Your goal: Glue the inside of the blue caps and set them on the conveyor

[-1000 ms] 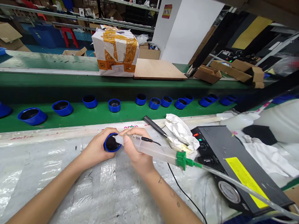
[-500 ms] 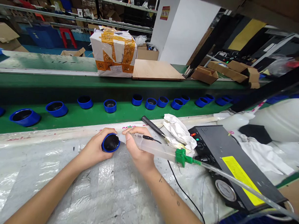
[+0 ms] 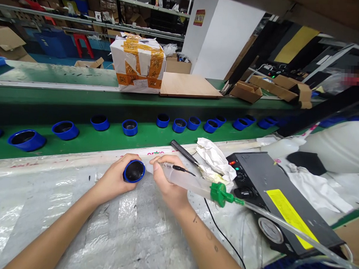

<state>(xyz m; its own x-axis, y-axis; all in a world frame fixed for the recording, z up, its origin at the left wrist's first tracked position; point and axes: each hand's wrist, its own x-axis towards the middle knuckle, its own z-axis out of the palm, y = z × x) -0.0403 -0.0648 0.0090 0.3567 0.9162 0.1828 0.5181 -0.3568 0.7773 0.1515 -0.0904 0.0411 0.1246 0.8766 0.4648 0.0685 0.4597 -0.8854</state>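
Observation:
My left hand [image 3: 118,175] is wrapped around a round blue cup-like part [image 3: 134,171], its black inside tilted toward me. In my right hand [image 3: 170,185] is a translucent dispensing syringe [image 3: 192,182], gripped near its front end. A green cap [image 3: 221,194] closes the syringe's back end, and a clear hose runs from it to the lower right. Close to the cup's right rim is the syringe's tip; whether it touches is hard to make out. A black cable plug [image 3: 178,168] lies along the syringe by my right fingers.
Several similar blue cups [image 3: 130,127] stand on the green conveyor belt [image 3: 107,145] beyond the plastic-covered worktop [image 3: 82,233]. To the right sits a black dispenser box [image 3: 264,174] with a gauge. Crumpled white tissue [image 3: 210,151] and a black-handled tool [image 3: 184,152] lie ahead of my right hand.
The syringe has shifted slightly right, its tip drawing back from the cup's rim. My left hand holds the cup almost in place. The cups on the belt have moved a little left.

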